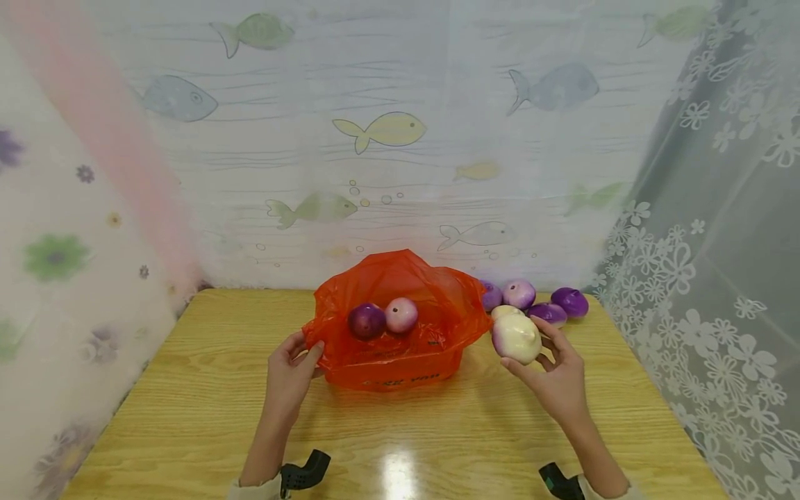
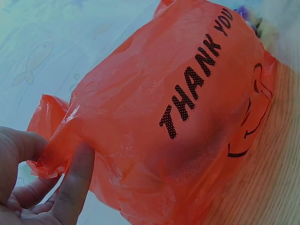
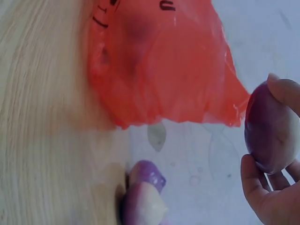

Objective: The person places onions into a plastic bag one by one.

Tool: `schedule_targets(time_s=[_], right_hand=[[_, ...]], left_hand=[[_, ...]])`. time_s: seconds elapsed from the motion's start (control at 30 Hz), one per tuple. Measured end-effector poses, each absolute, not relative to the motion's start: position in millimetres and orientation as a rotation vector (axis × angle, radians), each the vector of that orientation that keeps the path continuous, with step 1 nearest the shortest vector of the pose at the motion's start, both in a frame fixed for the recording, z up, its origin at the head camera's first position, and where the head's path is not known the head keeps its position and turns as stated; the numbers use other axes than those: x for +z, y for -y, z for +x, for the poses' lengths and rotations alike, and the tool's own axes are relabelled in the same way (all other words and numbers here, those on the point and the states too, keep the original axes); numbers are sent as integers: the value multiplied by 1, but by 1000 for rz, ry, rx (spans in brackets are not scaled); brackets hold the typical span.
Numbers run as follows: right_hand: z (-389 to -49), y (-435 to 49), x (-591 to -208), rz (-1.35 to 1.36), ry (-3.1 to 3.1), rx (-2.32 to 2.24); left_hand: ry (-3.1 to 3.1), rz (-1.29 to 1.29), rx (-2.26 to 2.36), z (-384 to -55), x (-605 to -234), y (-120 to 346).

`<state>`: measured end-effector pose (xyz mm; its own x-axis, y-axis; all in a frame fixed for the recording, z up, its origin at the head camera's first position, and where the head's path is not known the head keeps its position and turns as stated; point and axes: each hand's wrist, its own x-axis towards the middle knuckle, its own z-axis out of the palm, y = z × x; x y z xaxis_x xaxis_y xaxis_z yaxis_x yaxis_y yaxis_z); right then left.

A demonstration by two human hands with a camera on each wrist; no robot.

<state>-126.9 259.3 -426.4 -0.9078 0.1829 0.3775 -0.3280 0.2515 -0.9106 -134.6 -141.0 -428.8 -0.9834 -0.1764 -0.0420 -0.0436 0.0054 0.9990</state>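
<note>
Head view suggests work partway: two onions (image 1: 367, 321) lie inside the red bag (image 1: 394, 367) the left hand (image 1: 291, 375) pinches, the right hand (image 1: 559, 378) grips another onion (image 1: 516, 338), several more onions (image 1: 569, 303) sit outside

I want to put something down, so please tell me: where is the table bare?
The table is bare in front of the red bag, between the forearms, and outward from the left hand and right hand to the side edges. Crowded: the back right, where onions cluster beside the bag.

Downward head view, close wrist views (bag (image 1: 395, 367) shared)
</note>
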Motion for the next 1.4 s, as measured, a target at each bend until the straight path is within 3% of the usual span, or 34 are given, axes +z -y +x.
schedule_targets(time_s=[0.63, 1.4], right_hand=[[-144, -208, -397, 371, 2051, 1781], [-155, -167, -396, 512, 2155, 1825]], left_hand=[[2151, 228, -2133, -136, -430, 143], [2147, 230, -2140, -135, -430, 142]])
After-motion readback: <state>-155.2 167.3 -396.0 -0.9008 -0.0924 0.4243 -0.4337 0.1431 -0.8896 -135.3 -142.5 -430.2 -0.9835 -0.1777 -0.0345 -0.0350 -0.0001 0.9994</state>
